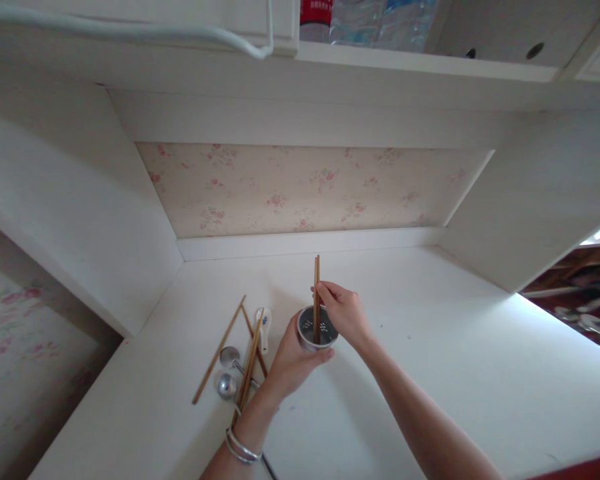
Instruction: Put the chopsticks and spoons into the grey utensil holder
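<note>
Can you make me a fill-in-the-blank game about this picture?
1. The left hand holds the cup, and the right hand holds two wooden ____.
2. The small spoon with the blue mark is mostly ____.
3. The wallpaper is patterned with pink ____.

Missing words: chopsticks; white; flowers.

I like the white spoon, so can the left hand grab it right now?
Probably not without letting go: the left hand is wrapped around the metal cup. The white spoon looks close by, though, on the table beside some chopsticks, so a freed hand could likely reach it.
</note>
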`<action>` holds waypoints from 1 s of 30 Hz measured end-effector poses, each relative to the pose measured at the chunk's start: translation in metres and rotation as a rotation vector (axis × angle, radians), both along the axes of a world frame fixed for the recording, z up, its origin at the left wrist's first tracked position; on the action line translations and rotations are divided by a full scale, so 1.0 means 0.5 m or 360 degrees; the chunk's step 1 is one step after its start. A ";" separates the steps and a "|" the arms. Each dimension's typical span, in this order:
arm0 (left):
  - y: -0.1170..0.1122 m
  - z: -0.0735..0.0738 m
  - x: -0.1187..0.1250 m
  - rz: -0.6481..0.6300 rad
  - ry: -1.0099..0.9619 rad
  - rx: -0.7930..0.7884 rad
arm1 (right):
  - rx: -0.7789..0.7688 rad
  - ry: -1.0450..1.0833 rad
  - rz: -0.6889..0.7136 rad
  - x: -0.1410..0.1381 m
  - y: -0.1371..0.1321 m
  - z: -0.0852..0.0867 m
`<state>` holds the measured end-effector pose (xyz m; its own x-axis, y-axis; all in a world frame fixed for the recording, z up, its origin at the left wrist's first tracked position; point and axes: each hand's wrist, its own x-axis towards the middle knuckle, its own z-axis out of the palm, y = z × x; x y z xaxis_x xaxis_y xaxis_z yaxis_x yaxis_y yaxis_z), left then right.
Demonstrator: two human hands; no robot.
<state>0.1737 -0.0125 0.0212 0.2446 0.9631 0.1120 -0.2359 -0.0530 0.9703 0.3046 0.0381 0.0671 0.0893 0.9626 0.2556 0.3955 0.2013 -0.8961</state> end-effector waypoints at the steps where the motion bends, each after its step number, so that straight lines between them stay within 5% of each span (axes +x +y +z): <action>1: -0.001 0.002 -0.001 -0.0001 0.0007 -0.0005 | 0.0003 -0.0036 0.0003 -0.001 -0.001 0.000; 10: 0.001 -0.007 -0.002 -0.0028 -0.0031 0.0005 | -0.0085 -0.0024 0.0120 0.003 0.002 -0.020; 19: 0.000 0.005 -0.005 -0.0045 0.0027 0.0043 | -0.0421 0.0905 0.0730 0.048 -0.051 -0.096; 22: -0.002 0.009 -0.001 -0.0043 0.0028 0.0060 | -0.0419 0.0874 0.0945 0.055 -0.068 -0.112; 30: 0.002 0.022 -0.007 -0.0113 0.0201 0.0048 | -0.0304 0.0782 0.0974 0.046 -0.067 -0.100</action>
